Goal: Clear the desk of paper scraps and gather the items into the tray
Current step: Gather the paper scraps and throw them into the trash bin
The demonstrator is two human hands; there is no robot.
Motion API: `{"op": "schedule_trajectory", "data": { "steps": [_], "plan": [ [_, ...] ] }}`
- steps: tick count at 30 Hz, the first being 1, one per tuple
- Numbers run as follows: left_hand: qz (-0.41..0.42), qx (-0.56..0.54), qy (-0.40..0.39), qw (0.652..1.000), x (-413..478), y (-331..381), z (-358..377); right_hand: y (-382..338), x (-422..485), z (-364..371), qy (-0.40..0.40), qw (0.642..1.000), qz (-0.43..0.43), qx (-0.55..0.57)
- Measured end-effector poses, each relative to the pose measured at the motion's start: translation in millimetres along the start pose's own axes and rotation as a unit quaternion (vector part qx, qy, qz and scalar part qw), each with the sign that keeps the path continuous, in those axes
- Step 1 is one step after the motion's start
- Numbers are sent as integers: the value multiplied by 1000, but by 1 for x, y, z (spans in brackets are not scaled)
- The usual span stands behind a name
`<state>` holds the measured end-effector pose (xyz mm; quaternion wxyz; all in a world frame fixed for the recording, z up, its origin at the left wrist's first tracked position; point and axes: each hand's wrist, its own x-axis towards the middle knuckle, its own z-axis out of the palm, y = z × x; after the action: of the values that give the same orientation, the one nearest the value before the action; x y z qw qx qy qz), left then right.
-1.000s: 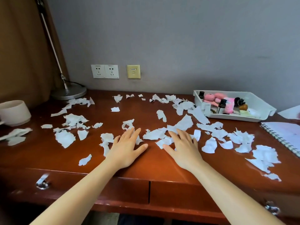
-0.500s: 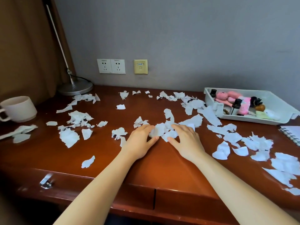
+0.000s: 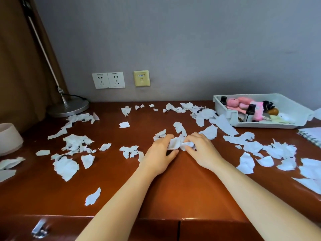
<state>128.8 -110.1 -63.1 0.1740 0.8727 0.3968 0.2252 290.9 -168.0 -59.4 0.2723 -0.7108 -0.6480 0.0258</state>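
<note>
Now | left grip (image 3: 159, 153), right grip (image 3: 202, 151) both pinching paper scraps (image 3: 175, 143) | wall plate (image 3: 141, 78) label unreadable

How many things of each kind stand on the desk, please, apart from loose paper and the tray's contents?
Lamp: 1
Cup: 1
Tray: 1
Spiral notebook: 1
Total: 4

We see the tray (image 3: 224, 110) at the right of the frame, at the back of the surface (image 3: 173, 192), the notebook (image 3: 311, 134) just before it at the right edge. The lamp (image 3: 69, 107) stands back left, the cup (image 3: 8, 138) at the left edge. Across it all lie paper scraps (image 3: 66, 166).
</note>
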Motion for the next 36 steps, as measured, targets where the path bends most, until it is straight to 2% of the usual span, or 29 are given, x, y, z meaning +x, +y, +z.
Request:
{"op": "schedule_trajectory", "data": {
  "steps": [4, 9, 14, 17, 22, 29, 36],
  "plan": [
    [19, 19, 7, 1000, 14, -4, 4, 3, 10, 2, 7, 1000, -8, 12],
    [34, 26, 54, 998, 27, -5, 5, 5, 12, 2, 25, 999, -11, 20],
    [46, 25, 60, 997, 31, -5, 4, 5, 10, -1, 64, 997, 1, -49],
    [51, 22, 63, 997, 31, -2, 2, 3, 8, -1, 80, 995, 8, -53],
    [28, -68, 48, 996, 29, -2, -2, 3, 4, -6, 110, 993, 43, -4],
    [-26, -157, 151, 976, 30, -4, -7, 6, -3, -11, 175, 980, 78, 52],
    [-29, -181, 183, 966, 20, 5, -12, 3, -12, -16, 205, 971, 78, 91]
  ]
}}
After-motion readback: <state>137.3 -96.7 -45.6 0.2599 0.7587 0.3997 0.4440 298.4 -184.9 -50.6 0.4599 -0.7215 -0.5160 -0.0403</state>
